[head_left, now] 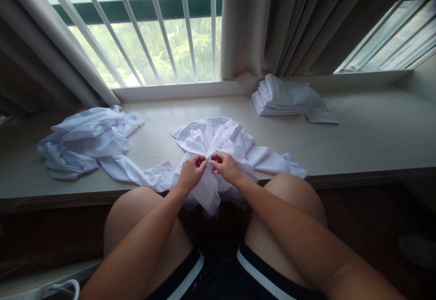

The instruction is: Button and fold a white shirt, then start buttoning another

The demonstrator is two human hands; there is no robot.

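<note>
A white collared shirt (221,139) lies spread on the pale window ledge (357,132), its lower part hanging over the front edge between my knees. My left hand (191,172) and my right hand (225,166) meet at the shirt's front opening, each pinching one edge of the placket with closed fingers. The fingertips almost touch. What sits between them is too small to tell.
A crumpled pile of white shirts (85,143) lies on the ledge to the left. A folded stack of white shirts (284,98) rests at the back right, below the beige curtain (272,23). The barred window (153,32) runs behind the ledge.
</note>
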